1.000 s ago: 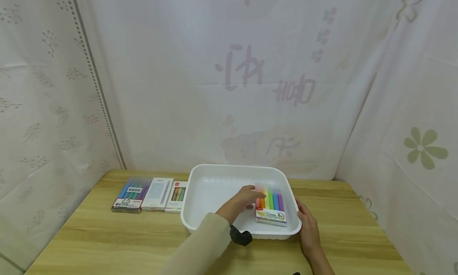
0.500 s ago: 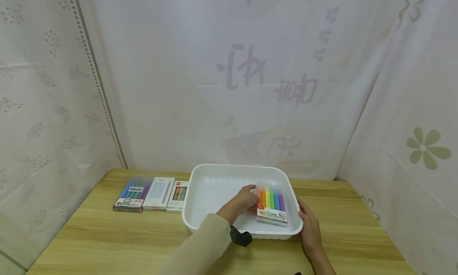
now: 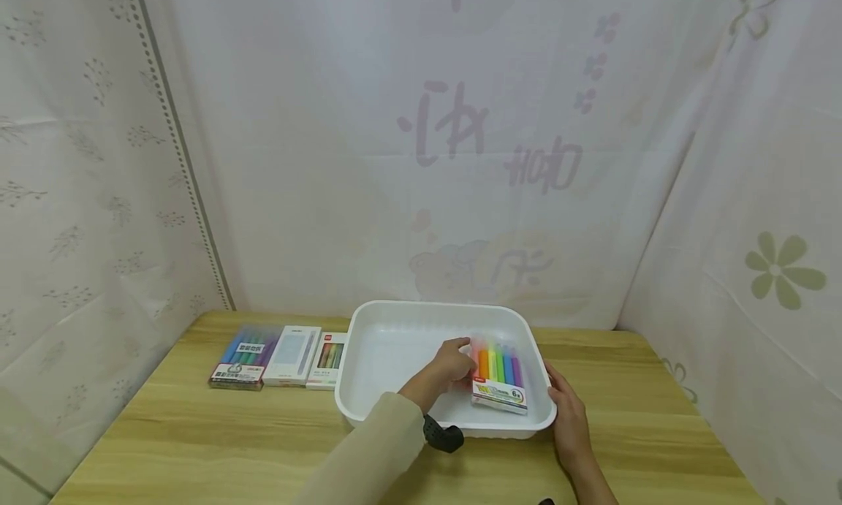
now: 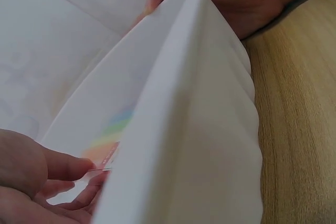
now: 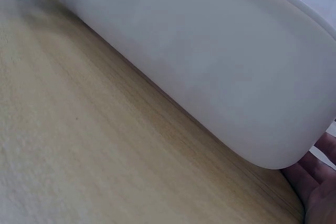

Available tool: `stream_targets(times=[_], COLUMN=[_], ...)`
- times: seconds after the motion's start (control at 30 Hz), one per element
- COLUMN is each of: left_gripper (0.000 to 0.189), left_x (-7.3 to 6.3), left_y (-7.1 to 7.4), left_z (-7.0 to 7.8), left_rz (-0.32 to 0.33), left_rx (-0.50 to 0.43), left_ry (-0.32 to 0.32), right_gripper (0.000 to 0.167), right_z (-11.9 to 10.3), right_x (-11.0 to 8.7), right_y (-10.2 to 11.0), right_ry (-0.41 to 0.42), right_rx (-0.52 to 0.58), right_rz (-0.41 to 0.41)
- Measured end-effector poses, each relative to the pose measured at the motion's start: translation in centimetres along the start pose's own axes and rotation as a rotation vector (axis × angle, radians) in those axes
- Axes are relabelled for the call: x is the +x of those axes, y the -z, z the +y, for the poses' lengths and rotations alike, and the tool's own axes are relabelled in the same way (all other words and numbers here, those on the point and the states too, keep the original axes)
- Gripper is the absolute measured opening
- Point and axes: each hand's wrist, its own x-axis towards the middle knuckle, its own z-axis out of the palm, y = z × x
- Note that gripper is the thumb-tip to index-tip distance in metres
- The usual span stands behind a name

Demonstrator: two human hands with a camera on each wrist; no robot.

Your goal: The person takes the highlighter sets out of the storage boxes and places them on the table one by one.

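Observation:
A white plastic tray (image 3: 388, 344) sits on the wooden table. In its right part lies a clear pack of highlighters (image 3: 498, 373), rainbow-ordered behind a white label. My left hand (image 3: 450, 362) reaches into the tray and pinches the pack's left edge. In the left wrist view, the thumb of that hand (image 4: 37, 177) lies on the pack's clear edge, with the fingers beneath it. My right hand (image 3: 571, 421) grips the tray's right wall near the front corner, its digits over the rim. The right wrist view catches only part of this hand (image 5: 317, 182), beside the tray's corner.
Left of the tray stand a clear case of coloured pens (image 3: 243, 355), a white box (image 3: 291, 355) and a white box with a window (image 3: 326, 359), close beside the tray wall. Printed cloth (image 3: 421, 198) hangs behind the table (image 3: 263, 446) and at both sides.
The fingers of my left hand have drawn back from over the highlighter pack to its left edge, uncovering the orange pen. My right hand stays at the tray's right side.

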Motion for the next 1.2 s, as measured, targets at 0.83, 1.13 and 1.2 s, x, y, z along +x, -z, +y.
stream_targets(times=[0.83,1.13,1.2], left_gripper=[0.062,0.063,0.062], left_x=[-2.2,-3.4,-3.6], left_y=[5.4,7.6,8.0], left_z=[1.5,1.8,2.0], left_rz=[0.035,0.03,0.029], left_rx=[-0.093,-0.095,-0.109], left_ry=[-0.1,-0.114,-0.115], right_gripper=[0.046,0.046,0.046], right_z=[0.2,0.1,0.1], right_x=[-0.2,-0.2,-0.3], right_y=[-0.4,0.0,0.4], right_ry=[-0.019,-0.014,-0.005], right_rx=[-0.012,-0.041,-0.042], right_rz=[0.012,0.007,0.011])
